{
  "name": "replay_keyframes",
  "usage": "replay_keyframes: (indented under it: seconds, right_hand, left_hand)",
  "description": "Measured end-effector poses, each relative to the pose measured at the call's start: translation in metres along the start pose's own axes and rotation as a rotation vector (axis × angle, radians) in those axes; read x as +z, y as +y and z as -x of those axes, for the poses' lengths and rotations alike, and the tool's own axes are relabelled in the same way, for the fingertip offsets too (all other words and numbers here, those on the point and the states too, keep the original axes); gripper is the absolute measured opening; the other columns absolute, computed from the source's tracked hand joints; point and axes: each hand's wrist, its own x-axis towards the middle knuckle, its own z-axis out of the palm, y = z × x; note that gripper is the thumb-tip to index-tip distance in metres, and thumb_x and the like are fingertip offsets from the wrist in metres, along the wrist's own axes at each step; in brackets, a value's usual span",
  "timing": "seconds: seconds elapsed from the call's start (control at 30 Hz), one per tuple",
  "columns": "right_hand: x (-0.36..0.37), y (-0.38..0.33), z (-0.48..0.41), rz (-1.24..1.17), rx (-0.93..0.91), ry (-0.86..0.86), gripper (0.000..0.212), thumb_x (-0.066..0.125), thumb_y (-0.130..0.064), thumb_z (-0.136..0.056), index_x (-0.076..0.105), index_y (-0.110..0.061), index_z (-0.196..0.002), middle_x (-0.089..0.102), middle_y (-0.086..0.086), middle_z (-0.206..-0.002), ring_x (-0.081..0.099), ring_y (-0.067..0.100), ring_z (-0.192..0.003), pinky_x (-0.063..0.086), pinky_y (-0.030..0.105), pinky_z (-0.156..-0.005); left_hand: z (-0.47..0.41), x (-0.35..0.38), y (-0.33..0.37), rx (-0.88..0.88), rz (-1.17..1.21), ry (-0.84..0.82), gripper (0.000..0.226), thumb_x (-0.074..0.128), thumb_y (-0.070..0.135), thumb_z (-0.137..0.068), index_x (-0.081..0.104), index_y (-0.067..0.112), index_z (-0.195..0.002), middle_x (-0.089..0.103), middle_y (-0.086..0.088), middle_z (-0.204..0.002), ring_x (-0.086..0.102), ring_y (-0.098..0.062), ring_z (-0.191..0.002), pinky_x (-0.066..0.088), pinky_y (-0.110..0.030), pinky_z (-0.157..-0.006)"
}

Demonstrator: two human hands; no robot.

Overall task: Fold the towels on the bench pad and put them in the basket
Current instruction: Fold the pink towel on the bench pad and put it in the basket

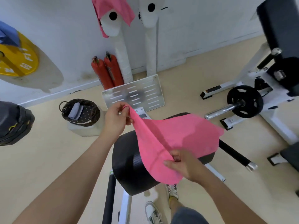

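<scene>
A pink towel [178, 135] is stretched in the air above the black bench pad [129, 165]. My left hand [115, 118] pinches its far corner, raised above the pad's far end. My right hand [182, 164] grips the near edge, close to my body, over the pad's right side. The towel sags between both hands and drapes to the right. The dark woven basket [90, 120] stands on a pale block on the floor, left of the bench, with a folded grey towel [75, 110] inside it.
Another pink towel [111, 12] hangs on a white post by the wall. Two red fire extinguishers [106, 73] stand beside a metal foot plate [134, 94]. A weight machine with a black plate [245, 101] is at the right. A yellow plate [17, 57] hangs at the left.
</scene>
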Motion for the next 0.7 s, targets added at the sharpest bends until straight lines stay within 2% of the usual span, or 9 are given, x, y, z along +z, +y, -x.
replay_keyframes:
  seconds: [0.07, 0.13, 0.23, 0.3, 0.37, 0.43, 0.5, 0.6, 0.7]
  right_hand:
    - [-0.032, 0.01, 0.012, 0.032, 0.043, 0.035, 0.033, 0.063, -0.035, -0.088, 0.061, -0.002, -0.091, 0.053, 0.007, -0.073, 0.054, 0.015, -0.064, 0.049, 0.023, -0.063]
    - [-0.061, 0.014, 0.023, 0.022, 0.08, 0.07, 0.013, 0.06, -0.024, -0.092, 0.064, -0.013, -0.086, 0.051, 0.003, -0.072, 0.051, 0.011, -0.061, 0.046, 0.017, -0.058]
    - [-0.093, 0.033, 0.025, 0.156, 0.127, 0.169, 0.031, 0.062, -0.024, -0.09, 0.05, -0.021, -0.062, 0.044, -0.005, -0.059, 0.042, 0.011, -0.055, 0.035, 0.022, -0.057]
    - [-0.116, 0.051, 0.018, 0.257, 0.185, 0.214, 0.032, 0.061, -0.023, -0.088, 0.046, -0.017, -0.06, 0.041, -0.008, -0.055, 0.038, 0.009, -0.052, 0.03, 0.021, -0.053]
    - [-0.139, 0.071, 0.008, 0.365, 0.23, 0.222, 0.029, 0.057, -0.018, -0.085, 0.041, -0.015, -0.06, 0.038, -0.005, -0.056, 0.035, 0.012, -0.053, 0.026, 0.025, -0.053]
    - [-0.159, 0.093, -0.006, 0.457, 0.295, 0.206, 0.031, 0.054, -0.018, -0.083, 0.036, -0.017, -0.057, 0.036, -0.004, -0.058, 0.034, 0.013, -0.053, 0.024, 0.026, -0.051]
    - [-0.173, 0.109, -0.02, 0.523, 0.366, 0.133, 0.034, 0.053, -0.022, -0.084, 0.039, -0.02, -0.053, 0.04, -0.005, -0.058, 0.039, 0.011, -0.053, 0.026, 0.023, -0.048]
    - [-0.194, 0.123, -0.044, 0.504, 0.401, -0.011, 0.036, 0.056, -0.033, -0.084, 0.046, -0.021, -0.051, 0.043, -0.003, -0.055, 0.042, 0.011, -0.053, 0.029, 0.021, -0.048]
    - [-0.219, 0.131, -0.078, 0.288, 0.353, 0.097, 0.024, 0.058, -0.033, -0.086, 0.067, -0.019, -0.069, 0.062, -0.005, -0.066, 0.058, 0.013, -0.066, 0.046, 0.027, -0.066]
  left_hand:
    - [-0.003, 0.014, 0.01, 0.024, 0.013, 0.006, 0.025, 0.047, 0.003, -0.096, 0.058, 0.019, -0.082, 0.058, -0.006, -0.069, 0.058, -0.013, -0.047, 0.057, -0.032, -0.056]
    - [-0.008, 0.031, 0.02, 0.043, 0.003, -0.007, 0.02, 0.051, 0.005, -0.095, 0.062, 0.017, -0.083, 0.06, -0.007, -0.072, 0.06, -0.018, -0.054, 0.058, -0.037, -0.063]
    - [-0.021, 0.062, 0.028, 0.125, -0.124, -0.043, 0.013, 0.059, 0.013, -0.091, 0.067, 0.021, -0.084, 0.068, -0.001, -0.076, 0.066, -0.026, -0.071, 0.056, -0.038, -0.071]
    - [-0.03, 0.088, 0.029, 0.169, -0.207, -0.08, 0.012, 0.061, 0.019, -0.089, 0.069, 0.026, -0.085, 0.069, 0.005, -0.08, 0.065, -0.022, -0.076, 0.053, -0.036, -0.077]
    - [-0.039, 0.12, 0.029, 0.216, -0.287, -0.109, 0.009, 0.062, 0.022, -0.088, 0.071, 0.025, -0.089, 0.067, 0.008, -0.081, 0.063, -0.016, -0.079, 0.051, -0.034, -0.08]
    - [-0.043, 0.153, 0.028, 0.227, -0.319, -0.146, 0.01, 0.063, 0.021, -0.088, 0.072, 0.023, -0.091, 0.065, 0.011, -0.083, 0.06, -0.013, -0.083, 0.047, -0.027, -0.081]
    - [-0.043, 0.184, 0.022, 0.204, -0.355, -0.215, 0.011, 0.062, 0.02, -0.089, 0.072, 0.023, -0.091, 0.064, 0.012, -0.086, 0.057, -0.009, -0.085, 0.041, -0.014, -0.078]
    - [-0.039, 0.224, 0.004, 0.101, -0.405, -0.345, 0.013, 0.06, 0.023, -0.089, 0.072, 0.028, -0.091, 0.067, 0.01, -0.092, 0.059, -0.006, -0.086, 0.043, -0.017, -0.079]
    - [-0.032, 0.251, -0.012, 0.062, -0.486, -0.436, 0.015, 0.061, 0.022, -0.09, 0.074, 0.025, -0.098, 0.07, 0.01, -0.1, 0.06, -0.006, -0.092, 0.042, -0.019, -0.084]
